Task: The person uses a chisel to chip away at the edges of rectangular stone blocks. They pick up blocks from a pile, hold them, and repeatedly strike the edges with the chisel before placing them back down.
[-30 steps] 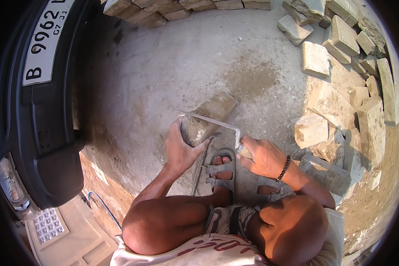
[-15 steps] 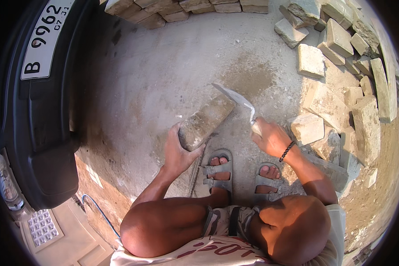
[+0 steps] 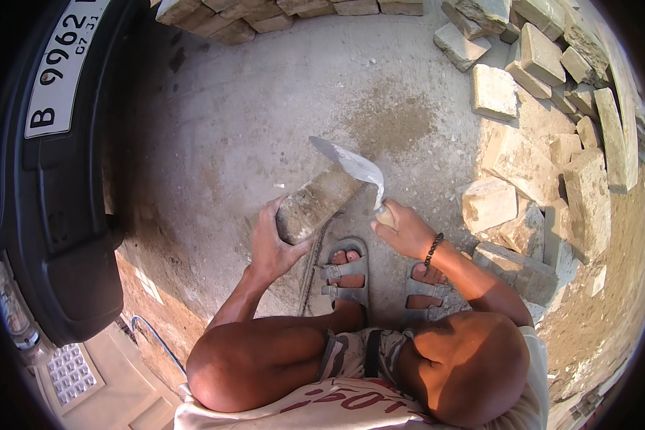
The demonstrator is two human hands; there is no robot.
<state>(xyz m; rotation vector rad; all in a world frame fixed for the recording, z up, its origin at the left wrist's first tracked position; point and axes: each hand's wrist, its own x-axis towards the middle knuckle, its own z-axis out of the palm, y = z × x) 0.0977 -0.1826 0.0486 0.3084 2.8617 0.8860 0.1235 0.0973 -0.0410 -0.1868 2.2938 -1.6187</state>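
The brick (image 3: 314, 206) is held slantwise near the middle of the concrete (image 3: 222, 129), ahead of the sandals (image 3: 347, 278); whether its far end rests on the ground cannot be told. Its near end is grasped by the left hand (image 3: 272, 245), opened wide, with the fingers laid along the left side and the thumb spread toward the right. The trowel (image 3: 351, 163) is gripped at its handle by the right hand (image 3: 403, 228), its fingers curled closed around it. The blade is held across the brick's far end, tip pointed up and left; contact between the two cannot be made out. A dark bracelet (image 3: 433, 249) is worn on the right wrist. Along the concrete's far edge bricks are stacked in a row (image 3: 294, 10); by its right edge a loose pile (image 3: 534, 168) is heaped. The left edge is overhung by a black bumper (image 3: 68, 215).
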